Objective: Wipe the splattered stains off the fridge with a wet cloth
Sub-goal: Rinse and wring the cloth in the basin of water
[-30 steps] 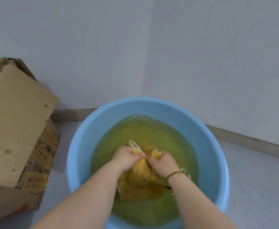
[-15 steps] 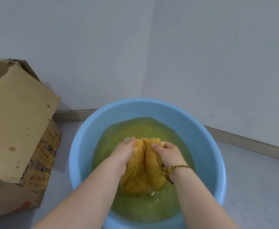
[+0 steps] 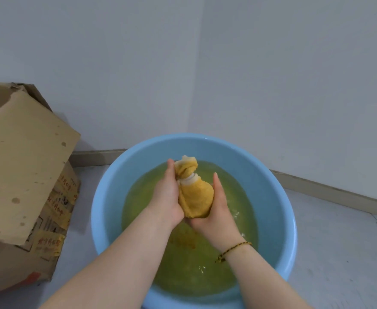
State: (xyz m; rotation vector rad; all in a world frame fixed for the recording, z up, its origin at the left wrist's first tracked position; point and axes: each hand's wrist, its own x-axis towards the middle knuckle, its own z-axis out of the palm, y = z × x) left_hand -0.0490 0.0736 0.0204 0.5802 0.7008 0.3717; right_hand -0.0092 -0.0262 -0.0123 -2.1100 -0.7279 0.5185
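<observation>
A wet yellow cloth [image 3: 195, 197] with a white edge is bunched into a lump and held just above the yellowish water in a light blue basin [image 3: 274, 204]. My left hand [image 3: 168, 197] grips the cloth's left side near its twisted neck. My right hand [image 3: 218, 208] cups and holds the right side and underside, thumb pointing up. A dark braided band circles my right wrist. No fridge is in view.
A worn cardboard box [image 3: 22, 179] with an open stained flap stands on the floor just left of the basin. The basin sits in a room corner, with white walls and a baseboard [image 3: 330, 190] behind it. Grey floor [image 3: 343, 253] lies to the right.
Both hands have lifted the cloth out of the water and gathered it from a spread sheet into a tight twisted lump between the palms.
</observation>
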